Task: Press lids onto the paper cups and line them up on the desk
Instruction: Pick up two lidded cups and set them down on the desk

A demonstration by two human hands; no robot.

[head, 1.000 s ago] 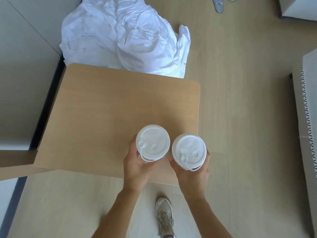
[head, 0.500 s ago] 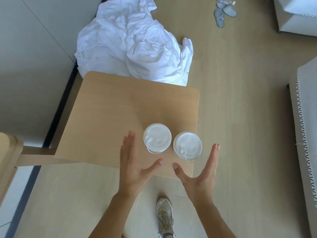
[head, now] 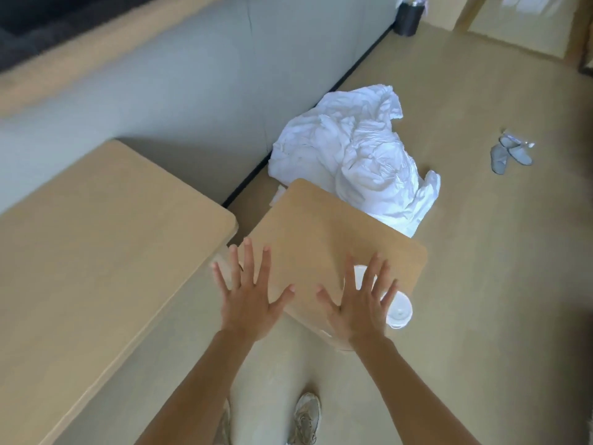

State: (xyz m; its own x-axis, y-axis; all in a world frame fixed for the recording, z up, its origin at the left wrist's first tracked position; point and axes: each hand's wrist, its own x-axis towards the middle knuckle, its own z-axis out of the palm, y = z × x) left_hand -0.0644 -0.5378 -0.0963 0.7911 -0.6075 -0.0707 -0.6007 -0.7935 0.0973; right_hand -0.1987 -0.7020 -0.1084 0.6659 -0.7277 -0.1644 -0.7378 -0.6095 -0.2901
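Note:
Two paper cups with white lids stand near the right front corner of the small wooden desk [head: 308,226]. One lidded cup [head: 399,311] shows past my right hand's fingers. The other lidded cup [head: 361,276] is mostly hidden behind those fingers. My right hand [head: 359,303] hovers over them with fingers spread, holding nothing. Spread flat and empty too, my left hand [head: 248,293] is above the desk's left front edge.
A larger wooden table [head: 96,252] lies to the left. A crumpled white sheet [head: 359,155] lies on the floor behind the desk, slippers [head: 510,154] farther right, a dark bin [head: 407,19] by the wall. My shoe [head: 306,417] is below.
Both hands let go of the two lidded cups, which now stand on the desk, and spread open. The view swung left and up, bringing the larger table into sight.

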